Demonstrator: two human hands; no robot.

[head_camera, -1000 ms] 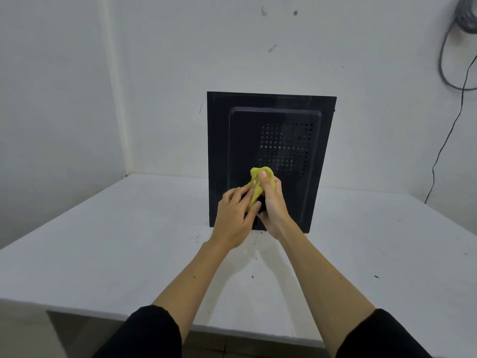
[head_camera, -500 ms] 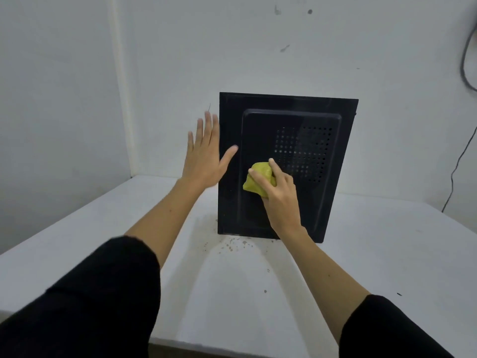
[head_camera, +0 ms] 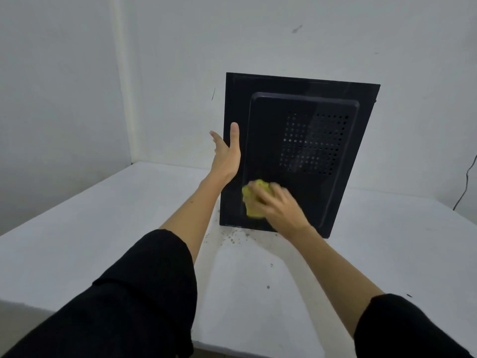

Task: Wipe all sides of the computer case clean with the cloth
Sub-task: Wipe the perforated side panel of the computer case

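Your two arms come up from the bottom of the view, each in a black sleeve of plain, matte fabric: the left black sleeve (head_camera: pixel 134 301) is loose, with soft folds and a wavy hem. The right black sleeve (head_camera: pixel 402 329) ends in a rounded cuff. Your forearms, left hand (head_camera: pixel 227 156) and right hand (head_camera: pixel 280 209) are uncovered; no markings show.

White table (head_camera: pixel 103 228), dark specks (head_camera: pixel 232 237); white walls (head_camera: pixel 64 73); black cable (head_camera: pixel 464 187) right.
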